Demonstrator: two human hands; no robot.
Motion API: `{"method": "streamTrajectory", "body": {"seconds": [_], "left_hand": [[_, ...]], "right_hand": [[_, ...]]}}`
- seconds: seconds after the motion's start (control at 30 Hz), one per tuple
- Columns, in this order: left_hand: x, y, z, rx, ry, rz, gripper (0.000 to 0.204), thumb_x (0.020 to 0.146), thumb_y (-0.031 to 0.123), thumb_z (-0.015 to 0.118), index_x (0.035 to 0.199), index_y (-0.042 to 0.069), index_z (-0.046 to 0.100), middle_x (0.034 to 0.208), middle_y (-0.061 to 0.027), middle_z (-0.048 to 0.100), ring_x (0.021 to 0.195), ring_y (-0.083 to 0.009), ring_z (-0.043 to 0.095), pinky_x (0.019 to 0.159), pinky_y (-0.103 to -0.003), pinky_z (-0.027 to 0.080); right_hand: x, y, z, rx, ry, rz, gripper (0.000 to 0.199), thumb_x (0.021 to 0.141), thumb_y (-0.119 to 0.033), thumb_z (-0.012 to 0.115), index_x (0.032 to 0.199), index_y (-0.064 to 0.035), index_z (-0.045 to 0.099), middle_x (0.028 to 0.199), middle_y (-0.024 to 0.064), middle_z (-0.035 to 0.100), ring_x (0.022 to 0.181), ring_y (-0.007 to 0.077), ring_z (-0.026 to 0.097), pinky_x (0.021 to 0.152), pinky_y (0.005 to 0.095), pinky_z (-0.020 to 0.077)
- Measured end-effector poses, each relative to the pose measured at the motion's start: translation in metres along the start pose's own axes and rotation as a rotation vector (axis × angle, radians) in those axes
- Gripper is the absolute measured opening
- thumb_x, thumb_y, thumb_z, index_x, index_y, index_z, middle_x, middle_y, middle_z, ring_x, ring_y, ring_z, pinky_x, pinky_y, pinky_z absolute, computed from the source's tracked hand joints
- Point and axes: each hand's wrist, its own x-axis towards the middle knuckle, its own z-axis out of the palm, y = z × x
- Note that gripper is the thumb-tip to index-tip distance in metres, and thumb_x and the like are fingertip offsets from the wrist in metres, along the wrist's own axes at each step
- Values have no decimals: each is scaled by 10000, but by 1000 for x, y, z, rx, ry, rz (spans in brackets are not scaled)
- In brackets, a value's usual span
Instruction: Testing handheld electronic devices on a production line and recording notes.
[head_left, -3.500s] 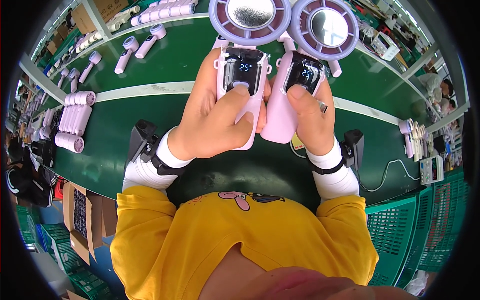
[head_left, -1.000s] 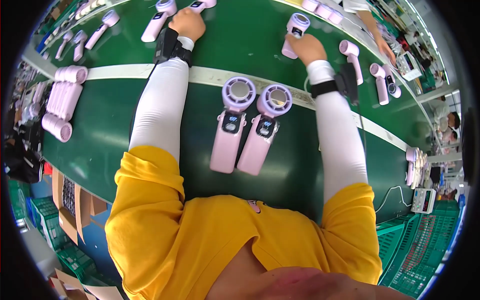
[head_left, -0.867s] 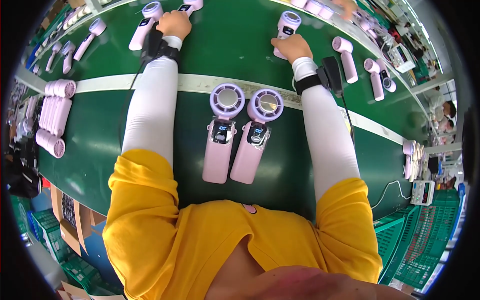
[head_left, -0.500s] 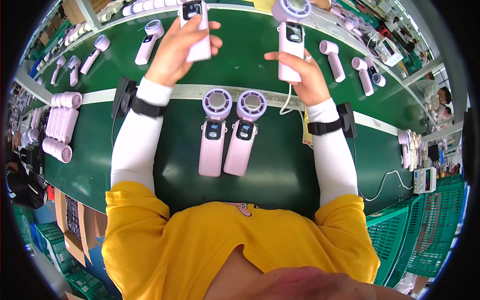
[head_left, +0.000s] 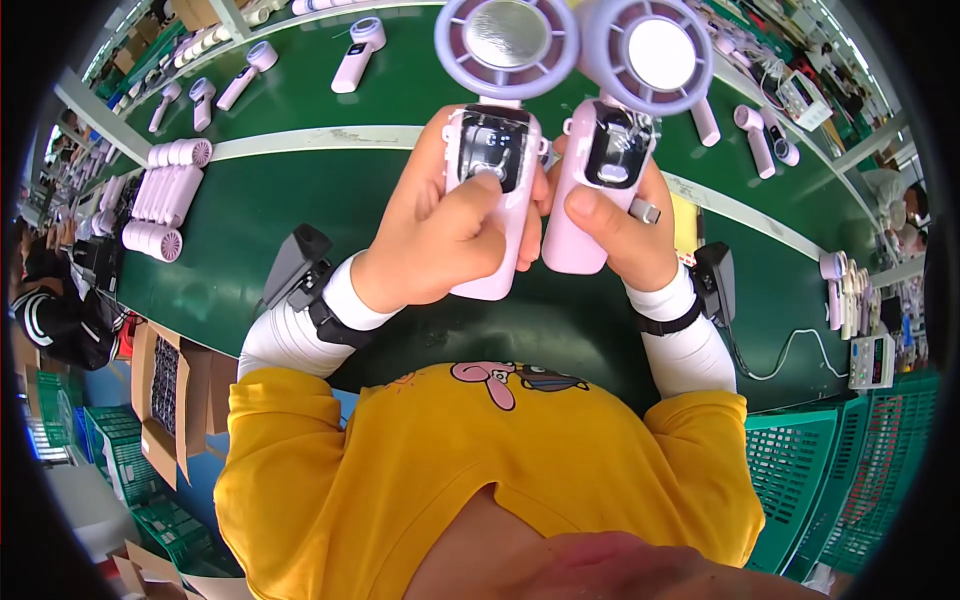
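Two pale pink and lilac handheld fans are raised close in front of me, side by side, round heads up. My left hand [head_left: 432, 235] is closed round the left fan [head_left: 513, 235], its thumb pressed on the front just below the dark screen. My right hand [head_left: 632, 238] grips the right fan [head_left: 568, 238], thumb along its handle under the dark screen. A small metal-tipped plug [head_left: 645, 211] sticks out beside the right hand; what it joins is hidden. The fan heads nearly touch.
A row of fans [head_left: 168, 195] lies stacked at the left of the green table [head_left: 290, 190]. More fans [head_left: 352, 68] lie singly on the far green surface. At right stand a small white meter [head_left: 872, 362], a white cable [head_left: 800, 350] and green crates [head_left: 795, 460]. An open carton [head_left: 190, 385] stands lower left.
Both hands have come back toward me and together, each with a fan, now large in view. The two fans that lay on the near table no longer show; hands and fans cover that spot.
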Motion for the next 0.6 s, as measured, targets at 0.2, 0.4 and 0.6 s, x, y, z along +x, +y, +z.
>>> {"method": "streamTrajectory", "body": {"seconds": [0.2, 0.4, 0.6], "left_hand": [[-5, -3, 7, 37, -7, 166, 460, 689, -115, 313, 1132, 2, 267, 886, -117, 518, 597, -166, 549, 561, -291, 454], [-5, 1, 3, 149, -27, 188, 481, 672, -131, 334, 1135, -31, 251, 884, -102, 516, 597, -143, 540, 567, -274, 452], [-4, 0, 3, 100, -1, 185, 492, 636, -148, 375, 1109, -56, 276, 897, -122, 506, 608, -124, 534, 558, -237, 448]], "right_hand": [[-1, -3, 3, 163, -255, -23, 219, 850, -126, 531, 1008, 3, 452, 747, 81, 559, 680, 152, 572, 627, 272, 452], [0, -1, 5, 127, -271, -49, 241, 856, -155, 524, 1022, 3, 448, 757, 91, 561, 674, 147, 563, 624, 268, 449], [-5, 9, 0, -28, -136, -56, 300, 857, -183, 525, 1078, 0, 440, 856, 81, 563, 721, 137, 557, 664, 264, 445]]}}
